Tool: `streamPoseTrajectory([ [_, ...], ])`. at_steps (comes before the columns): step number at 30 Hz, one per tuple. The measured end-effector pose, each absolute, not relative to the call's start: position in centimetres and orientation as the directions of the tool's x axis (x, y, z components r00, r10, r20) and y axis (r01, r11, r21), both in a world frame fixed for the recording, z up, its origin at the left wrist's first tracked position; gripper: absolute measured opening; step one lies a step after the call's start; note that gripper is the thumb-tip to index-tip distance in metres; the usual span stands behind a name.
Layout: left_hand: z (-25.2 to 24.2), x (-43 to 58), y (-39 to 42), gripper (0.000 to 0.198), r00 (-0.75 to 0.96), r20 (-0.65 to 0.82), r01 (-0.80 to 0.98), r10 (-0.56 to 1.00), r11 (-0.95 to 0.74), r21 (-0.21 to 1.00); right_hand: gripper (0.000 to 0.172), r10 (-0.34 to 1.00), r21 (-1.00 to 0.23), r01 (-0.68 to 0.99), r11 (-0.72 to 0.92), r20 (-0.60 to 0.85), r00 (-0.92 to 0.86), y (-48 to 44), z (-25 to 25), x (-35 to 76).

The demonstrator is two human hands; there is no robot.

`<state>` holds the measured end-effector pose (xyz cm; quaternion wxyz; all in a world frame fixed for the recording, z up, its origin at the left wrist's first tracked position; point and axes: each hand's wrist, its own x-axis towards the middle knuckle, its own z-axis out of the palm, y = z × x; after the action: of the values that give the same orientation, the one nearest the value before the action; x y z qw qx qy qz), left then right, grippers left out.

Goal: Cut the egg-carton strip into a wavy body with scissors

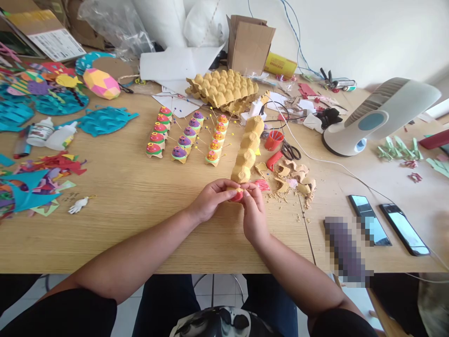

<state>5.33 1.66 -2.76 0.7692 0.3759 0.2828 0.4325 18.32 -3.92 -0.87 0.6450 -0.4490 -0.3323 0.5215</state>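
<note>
A plain tan egg-carton strip (246,156) with several bumps runs away from me, its near end between my hands. On that nearest bump sits a red piece (237,196), partly hidden by fingers; whether it is paper or paint I cannot tell. My left hand (210,200) presses thumb and fingers on the left side of this end. From the right, my right hand (255,214) pinches the same end. Left of the strip stand decorated carton strips in orange (219,140), purple (187,136) and red (159,131), with coloured pins sticking out.
Torn carton scraps (298,177), scissors (291,151) and a red cup (273,140) lie to the right. Behind are stacked egg trays (222,89). A white fan (372,121) and phones (403,229) are farther right. Glue bottles (40,132) and paper scraps (59,168) lie left.
</note>
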Motion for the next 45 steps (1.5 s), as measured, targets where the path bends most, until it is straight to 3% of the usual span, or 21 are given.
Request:
streamPoseTrajectory([
  [6,-2.18,5.26,1.67,0.024,0.475,-0.176,-0.474,0.862,0.420,0.774,0.012,0.970,-0.942,-0.328,0.076,-0.007,0.243,-3.97,-0.65,18.20],
  [12,-2.50,5.22,1.80,0.021,0.491,-0.135,-0.466,0.860,0.390,0.794,0.031,0.982,-0.939,-0.340,0.048,-0.018,0.187,-4.04,-0.61,18.08],
  [21,-2.46,5.17,1.68,0.028,0.485,-0.152,-0.417,0.861,0.381,0.825,0.021,0.974,-0.938,-0.343,0.055,-0.025,0.226,-4.07,-0.67,18.18],
  [31,-2.45,5.19,1.81,0.023,0.495,-0.157,-0.470,0.855,0.415,0.779,0.019,0.983,-0.881,-0.472,0.026,-0.062,0.170,-3.85,-0.78,18.31],
  [38,-2.17,5.26,1.87,0.022,0.503,-0.163,-0.485,0.849,0.433,0.760,0.019,0.975,-0.799,-0.595,-0.085,-0.189,0.114,-3.64,-0.14,18.46],
  [45,-2.26,5.16,1.76,0.021,0.498,-0.158,-0.453,0.852,0.412,0.791,0.018,0.972,-0.735,-0.673,-0.086,-0.210,0.105,-3.59,-0.25,18.55],
])
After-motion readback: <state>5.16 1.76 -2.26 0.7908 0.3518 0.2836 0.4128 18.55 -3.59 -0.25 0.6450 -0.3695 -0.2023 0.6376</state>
